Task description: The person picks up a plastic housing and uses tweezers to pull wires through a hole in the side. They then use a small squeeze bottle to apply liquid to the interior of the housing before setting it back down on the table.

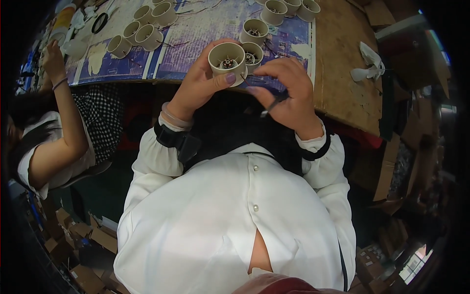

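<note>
My left hand (199,81) is wrapped round a cream cup-shaped housing (236,77), its thumb on the outer wall. The cup is tilted toward me, and a small motor with copper windings (227,63) shows inside it. To its right, my right hand (296,90) has its thumb and forefinger close to the cup's lower edge, where a thin dark red wire seems to run. Lodged in that palm is a dark slim tool (278,100) with a shiny metal tip; its kind cannot be made out. A similar cup (253,53) stands just behind the held one.
More cream cups with motors and trailing wires stand on the blue-printed table cover (196,49), such as one cup (253,32) ahead. A crumpled white bag (369,63) lies on the brown board at right. At left, another person's arm (68,108) reaches toward the table.
</note>
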Action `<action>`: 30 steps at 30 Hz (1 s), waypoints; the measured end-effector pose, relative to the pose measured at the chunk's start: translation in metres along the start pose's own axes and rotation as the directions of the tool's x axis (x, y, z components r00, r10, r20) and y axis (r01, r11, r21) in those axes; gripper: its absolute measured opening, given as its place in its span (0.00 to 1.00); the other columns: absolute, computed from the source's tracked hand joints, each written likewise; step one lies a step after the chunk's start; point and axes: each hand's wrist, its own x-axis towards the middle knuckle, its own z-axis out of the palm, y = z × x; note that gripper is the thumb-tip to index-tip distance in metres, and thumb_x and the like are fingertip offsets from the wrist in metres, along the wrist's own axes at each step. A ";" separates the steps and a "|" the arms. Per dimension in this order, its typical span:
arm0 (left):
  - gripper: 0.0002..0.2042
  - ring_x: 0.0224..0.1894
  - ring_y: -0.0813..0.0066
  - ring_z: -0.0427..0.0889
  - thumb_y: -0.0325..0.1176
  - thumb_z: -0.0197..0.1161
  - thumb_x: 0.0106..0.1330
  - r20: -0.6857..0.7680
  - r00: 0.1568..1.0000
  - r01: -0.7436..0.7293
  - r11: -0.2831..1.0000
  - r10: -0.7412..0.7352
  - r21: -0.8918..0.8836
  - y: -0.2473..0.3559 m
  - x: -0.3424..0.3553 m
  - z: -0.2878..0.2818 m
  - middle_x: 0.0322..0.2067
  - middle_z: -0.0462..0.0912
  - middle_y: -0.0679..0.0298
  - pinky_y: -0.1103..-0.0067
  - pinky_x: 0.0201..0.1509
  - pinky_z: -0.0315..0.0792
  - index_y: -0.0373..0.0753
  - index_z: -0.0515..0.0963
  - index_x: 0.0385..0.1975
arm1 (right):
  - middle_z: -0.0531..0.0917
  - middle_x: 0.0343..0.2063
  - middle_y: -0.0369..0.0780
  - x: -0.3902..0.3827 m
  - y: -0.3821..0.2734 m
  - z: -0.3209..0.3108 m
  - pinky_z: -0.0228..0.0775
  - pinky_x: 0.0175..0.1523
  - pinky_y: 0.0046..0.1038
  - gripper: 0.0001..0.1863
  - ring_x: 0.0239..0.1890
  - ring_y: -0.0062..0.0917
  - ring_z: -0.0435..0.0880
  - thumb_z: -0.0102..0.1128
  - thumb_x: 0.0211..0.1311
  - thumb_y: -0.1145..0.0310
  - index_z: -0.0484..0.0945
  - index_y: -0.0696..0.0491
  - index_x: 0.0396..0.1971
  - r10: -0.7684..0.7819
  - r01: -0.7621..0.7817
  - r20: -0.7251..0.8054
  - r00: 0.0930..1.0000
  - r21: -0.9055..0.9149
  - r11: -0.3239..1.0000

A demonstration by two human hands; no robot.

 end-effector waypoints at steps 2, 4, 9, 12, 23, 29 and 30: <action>0.35 0.57 0.69 0.71 0.39 0.68 0.58 -0.007 1.000 -0.012 1.000 0.012 0.016 0.000 0.000 0.001 0.53 0.72 0.58 0.74 0.62 0.65 0.33 0.59 0.62 | 0.81 0.29 0.41 0.000 -0.004 0.006 0.68 0.39 0.29 0.10 0.32 0.34 0.78 0.67 0.45 0.80 0.80 0.55 0.31 0.026 -0.025 0.020 0.999 -0.039 0.999; 0.35 0.57 0.69 0.71 0.39 0.68 0.58 0.001 1.000 -0.024 0.999 0.024 0.038 0.000 0.001 0.002 0.53 0.72 0.58 0.74 0.62 0.65 0.34 0.59 0.62 | 0.81 0.29 0.40 -0.001 -0.004 0.008 0.68 0.39 0.29 0.10 0.32 0.34 0.78 0.67 0.45 0.80 0.80 0.55 0.30 0.038 -0.036 0.031 0.999 -0.059 0.998; 0.34 0.57 0.69 0.72 0.39 0.68 0.58 0.019 0.999 -0.038 0.996 0.037 0.077 0.003 -0.001 0.003 0.53 0.72 0.58 0.74 0.62 0.66 0.34 0.60 0.62 | 0.80 0.27 0.39 -0.007 0.001 0.012 0.66 0.36 0.31 0.10 0.28 0.35 0.76 0.68 0.44 0.80 0.79 0.56 0.29 0.068 -0.066 0.042 0.997 -0.035 0.997; 0.34 0.57 0.69 0.72 0.39 0.68 0.58 0.020 0.999 -0.030 0.997 0.028 0.069 0.004 -0.003 0.004 0.53 0.72 0.58 0.74 0.62 0.66 0.33 0.60 0.62 | 0.80 0.25 0.39 -0.008 0.000 0.012 0.65 0.34 0.32 0.10 0.27 0.34 0.75 0.68 0.44 0.80 0.79 0.55 0.29 0.070 -0.067 0.056 0.996 -0.049 0.997; 0.32 0.58 0.66 0.72 0.40 0.63 0.64 -0.103 0.994 -0.040 0.986 0.024 -0.162 0.010 -0.001 -0.006 0.55 0.72 0.56 0.72 0.62 0.66 0.33 0.58 0.64 | 0.81 0.27 0.38 -0.004 -0.003 0.013 0.68 0.33 0.28 0.13 0.29 0.33 0.77 0.71 0.42 0.78 0.81 0.54 0.31 0.013 -0.014 -0.012 1.000 -0.138 0.990; 0.32 0.57 0.66 0.72 0.40 0.62 0.64 -0.093 0.995 -0.047 0.996 0.040 -0.077 0.012 -0.001 -0.002 0.54 0.72 0.55 0.72 0.62 0.66 0.33 0.58 0.64 | 0.82 0.28 0.38 0.001 -0.008 0.022 0.70 0.34 0.26 0.13 0.30 0.31 0.78 0.71 0.42 0.79 0.81 0.53 0.31 0.024 -0.031 -0.072 0.997 -0.095 0.995; 0.32 0.57 0.66 0.72 0.41 0.62 0.65 -0.073 0.997 -0.045 0.997 0.039 -0.069 0.012 -0.001 -0.001 0.54 0.72 0.55 0.72 0.62 0.66 0.33 0.58 0.64 | 0.83 0.28 0.38 -0.001 -0.008 0.024 0.70 0.34 0.26 0.13 0.30 0.31 0.79 0.71 0.42 0.79 0.81 0.53 0.31 0.051 -0.057 -0.071 0.996 -0.089 0.994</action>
